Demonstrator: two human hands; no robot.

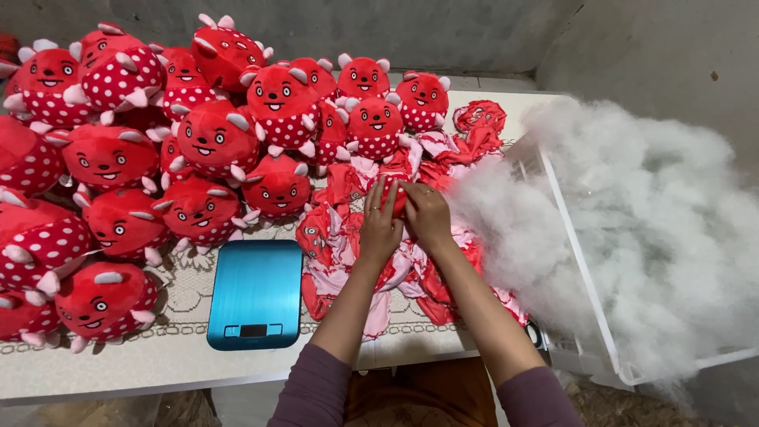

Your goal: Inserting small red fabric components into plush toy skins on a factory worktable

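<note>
Held: an unstuffed red plush skin (398,198) is clamped between left hand (379,229) and right hand (428,215).
Landmark: blue scale (255,292) lies left of both hands.
Stuffing: white fibre (632,229) lies right, nearer the right hand.

Both forearms reach forward from the bottom of the view and draw together, the mauve sleeves pushed up just past the elbows. The left hand (379,225) lies palm down, its fingers spread and pointing away from the body. The right hand (428,215) sits just beside it, knuckles up, fingers curled inward. The two hands touch at the fingertips. A ring shows on each hand.
</note>
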